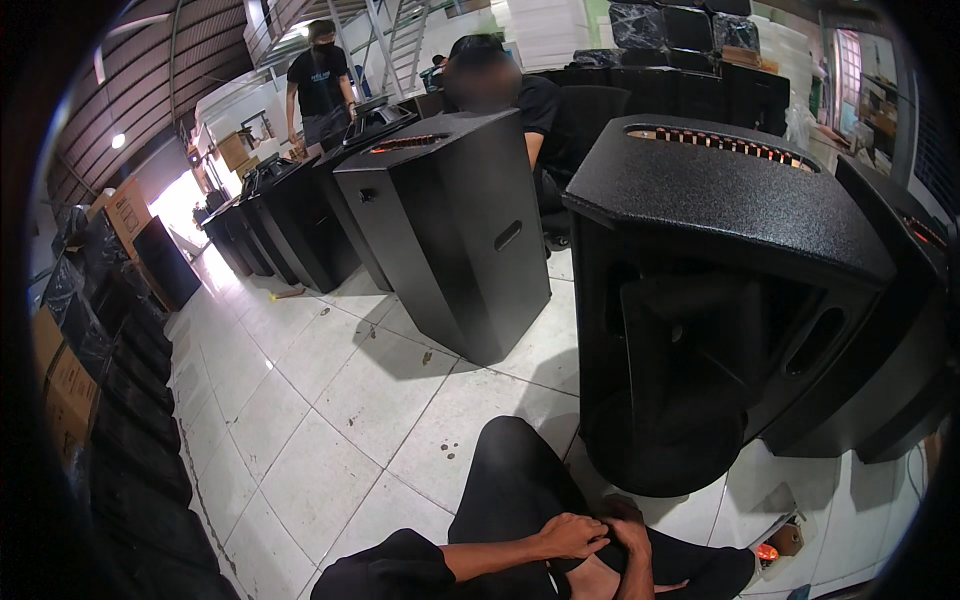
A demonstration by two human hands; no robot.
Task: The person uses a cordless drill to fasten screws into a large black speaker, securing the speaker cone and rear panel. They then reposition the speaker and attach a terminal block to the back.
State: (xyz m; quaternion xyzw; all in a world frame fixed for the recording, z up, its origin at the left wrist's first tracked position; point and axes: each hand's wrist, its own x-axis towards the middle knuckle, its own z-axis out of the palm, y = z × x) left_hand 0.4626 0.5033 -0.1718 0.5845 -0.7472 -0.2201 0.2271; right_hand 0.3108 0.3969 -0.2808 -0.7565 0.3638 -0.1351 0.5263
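Observation:
My left hand (573,537) rests across my bent leg, its fingers loosely laid and reaching toward the other hand. Beside it, my right hand (626,515) bends at the wrist over the same dark-clothed leg, fingers partly hidden. Both look relaxed, and I see nothing in either. Nearest to them stands a large black speaker cabinet (720,200), with a dark horn-shaped front and a round lower part. A slot on its upper face shows a row of orange-tipped pieces. Another black speaker cabinet (450,230) stands farther off, left of it, with an orange-lit opening on top.
A seated person (540,105) is behind the middle cabinet; another person (320,80) stands farther back left. More black cabinets (290,225) line up there. Cardboard boxes (70,390) and black wrapped goods edge the left side. A small open box (788,540) lies right of my foot.

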